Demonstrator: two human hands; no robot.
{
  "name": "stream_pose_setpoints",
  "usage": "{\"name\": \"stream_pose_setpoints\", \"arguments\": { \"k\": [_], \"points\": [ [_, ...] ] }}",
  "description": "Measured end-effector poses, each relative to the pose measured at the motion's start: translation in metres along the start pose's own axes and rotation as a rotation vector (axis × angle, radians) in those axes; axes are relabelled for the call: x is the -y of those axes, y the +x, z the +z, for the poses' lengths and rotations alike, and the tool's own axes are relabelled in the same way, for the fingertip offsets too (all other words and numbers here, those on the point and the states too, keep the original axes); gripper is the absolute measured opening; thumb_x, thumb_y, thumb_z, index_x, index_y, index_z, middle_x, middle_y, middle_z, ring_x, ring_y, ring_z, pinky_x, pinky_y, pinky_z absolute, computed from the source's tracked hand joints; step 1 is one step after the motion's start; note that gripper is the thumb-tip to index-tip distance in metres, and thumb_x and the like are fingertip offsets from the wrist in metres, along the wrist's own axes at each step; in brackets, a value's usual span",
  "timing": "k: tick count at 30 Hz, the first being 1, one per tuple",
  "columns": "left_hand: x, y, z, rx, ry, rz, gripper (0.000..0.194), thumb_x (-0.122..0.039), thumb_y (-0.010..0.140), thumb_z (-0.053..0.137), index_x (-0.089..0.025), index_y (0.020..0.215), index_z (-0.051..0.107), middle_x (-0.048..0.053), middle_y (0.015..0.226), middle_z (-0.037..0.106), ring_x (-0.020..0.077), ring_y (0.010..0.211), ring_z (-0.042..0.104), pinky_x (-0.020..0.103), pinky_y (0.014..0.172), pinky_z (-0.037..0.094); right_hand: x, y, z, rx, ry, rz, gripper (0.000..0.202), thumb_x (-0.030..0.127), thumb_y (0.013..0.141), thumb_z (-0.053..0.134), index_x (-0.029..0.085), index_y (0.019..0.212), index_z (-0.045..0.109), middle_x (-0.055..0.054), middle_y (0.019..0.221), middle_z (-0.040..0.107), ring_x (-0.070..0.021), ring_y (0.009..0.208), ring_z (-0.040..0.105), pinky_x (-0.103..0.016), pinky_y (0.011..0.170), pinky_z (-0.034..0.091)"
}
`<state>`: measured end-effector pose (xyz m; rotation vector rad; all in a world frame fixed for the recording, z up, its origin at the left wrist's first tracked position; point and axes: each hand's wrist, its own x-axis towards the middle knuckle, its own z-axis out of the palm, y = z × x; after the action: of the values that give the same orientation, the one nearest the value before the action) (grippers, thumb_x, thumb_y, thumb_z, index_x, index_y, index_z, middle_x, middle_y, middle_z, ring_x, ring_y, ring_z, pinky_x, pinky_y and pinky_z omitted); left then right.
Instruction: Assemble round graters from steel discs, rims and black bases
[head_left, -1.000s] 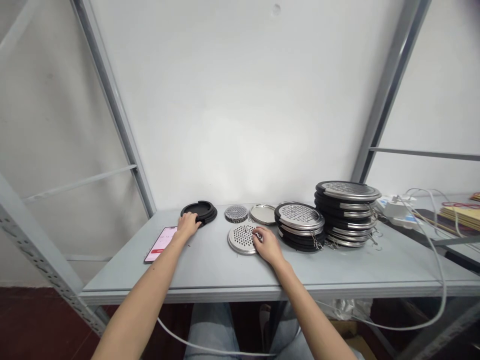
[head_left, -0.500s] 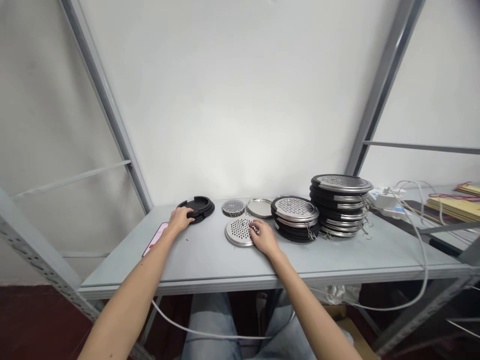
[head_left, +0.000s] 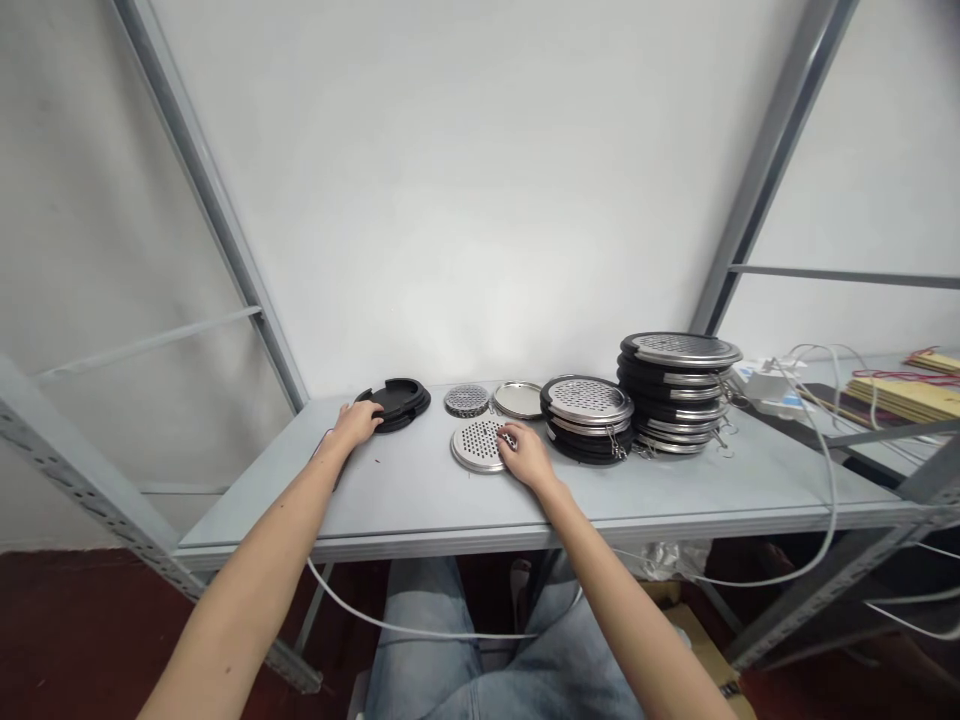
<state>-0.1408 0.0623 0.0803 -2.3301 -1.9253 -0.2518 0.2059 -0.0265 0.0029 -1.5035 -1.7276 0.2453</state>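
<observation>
My left hand (head_left: 358, 421) is closed at the near left edge of a small stack of black round holders (head_left: 409, 395), whose raised rims have gaps. In front of me my right hand (head_left: 523, 453) rests its bent fingers on the right edge of a silver perforated round plate (head_left: 477, 444) lying flat on the table. Behind that plate sit a smaller stack of perforated discs (head_left: 466, 399) and a shiny shallow metal lid (head_left: 519, 398).
To the right stand a shorter stack (head_left: 587, 398) and a taller stack (head_left: 681, 349) of silver perforated plates in black holders, with small hooks hanging off. A white cable (head_left: 831, 500) loops over the grey table's (head_left: 420, 500) front edge. Farther right lie yellow sheets (head_left: 911, 400).
The view has tilted down slightly, so the table sits higher in the picture. My left forearm now covers most of the phone. Both hands stay at the same things.
</observation>
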Motion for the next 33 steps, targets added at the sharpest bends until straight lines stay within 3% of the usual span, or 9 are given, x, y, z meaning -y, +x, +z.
{"name": "stream_pose_setpoints", "arguments": {
  "k": [4, 9, 13, 19, 22, 27, 33],
  "points": [
    [0.011, 0.000, -0.007, -0.014, 0.049, 0.024, 0.031, -0.019, 0.087, 0.056, -0.027, 0.113, 0.071, 0.008, 0.126, 0.066, 0.0294, 0.124, 0.056, 0.047, 0.113, 0.030, 0.001, -0.001, -0.001, -0.002, 0.009, 0.001, 0.023, 0.023, 0.087, 0.055, 0.019, 0.101, 0.072, -0.010, 0.117, 0.068, -0.0239, 0.112, 0.059, -0.035, 0.099, 0.043],
    [0.022, 0.000, -0.018, -0.001, 0.091, 0.092, 0.032, -0.022, 0.089, 0.052, -0.026, 0.115, 0.070, 0.007, 0.122, 0.067, 0.0260, 0.117, 0.060, 0.036, 0.104, 0.040, 0.002, -0.001, -0.001, 0.002, 0.003, -0.001, 0.023, 0.023, 0.087, 0.054, 0.018, 0.102, 0.072, -0.010, 0.117, 0.067, -0.0241, 0.113, 0.059, -0.035, 0.100, 0.042],
    [0.021, -0.005, -0.038, 0.001, 0.096, 0.130, 0.032, -0.027, 0.088, 0.051, -0.027, 0.114, 0.070, 0.006, 0.111, 0.071, 0.0248, 0.110, 0.061, 0.033, 0.098, 0.042, 0.001, 0.000, 0.001, -0.043, -0.036, 0.041, 0.028, 0.025, 0.086, 0.055, 0.015, 0.109, 0.069, -0.014, 0.125, 0.062, -0.0261, 0.119, 0.056, -0.036, 0.104, 0.040],
    [0.015, -0.020, -0.071, 0.125, 0.023, 0.231, 0.027, -0.033, 0.084, 0.050, -0.025, 0.095, 0.074, 0.003, 0.079, 0.071, 0.0198, 0.077, 0.064, 0.026, 0.073, 0.046, 0.003, 0.000, 0.001, -0.045, -0.064, 0.153, 0.048, 0.042, 0.087, 0.059, 0.012, 0.125, 0.060, -0.019, 0.121, 0.066, -0.0313, 0.114, 0.060, -0.039, 0.097, 0.044],
    [0.008, -0.029, -0.083, 0.129, -0.035, 0.271, 0.028, -0.037, 0.082, 0.052, -0.023, 0.092, 0.075, 0.002, 0.077, 0.071, 0.0195, 0.075, 0.063, 0.026, 0.070, 0.046, 0.004, -0.001, 0.001, -0.017, -0.051, 0.187, 0.055, 0.048, 0.082, 0.065, 0.013, 0.125, 0.059, -0.019, 0.118, 0.067, -0.0323, 0.112, 0.062, -0.039, 0.094, 0.045],
    [-0.021, -0.047, -0.096, 0.131, -0.153, 0.345, 0.032, -0.039, 0.083, 0.055, -0.022, 0.102, 0.074, 0.003, 0.092, 0.072, 0.0211, 0.086, 0.064, 0.026, 0.077, 0.047, -0.002, 0.001, 0.001, -0.019, 0.072, 0.259, 0.063, 0.044, 0.075, 0.072, 0.014, 0.128, 0.055, -0.018, 0.124, 0.065, -0.0301, 0.116, 0.061, -0.040, 0.098, 0.045],
    [-0.054, -0.068, -0.079, 0.159, -0.265, 0.440, 0.034, -0.037, 0.089, 0.054, -0.024, 0.116, 0.070, 0.005, 0.109, 0.068, 0.0210, 0.093, 0.063, 0.029, 0.085, 0.047, -0.013, 0.006, 0.002, -0.192, 0.278, 0.291, 0.072, 0.034, 0.062, 0.078, 0.018, 0.127, 0.052, -0.015, 0.122, 0.065, -0.0285, 0.115, 0.061, -0.041, 0.099, 0.045]
  ]
}}
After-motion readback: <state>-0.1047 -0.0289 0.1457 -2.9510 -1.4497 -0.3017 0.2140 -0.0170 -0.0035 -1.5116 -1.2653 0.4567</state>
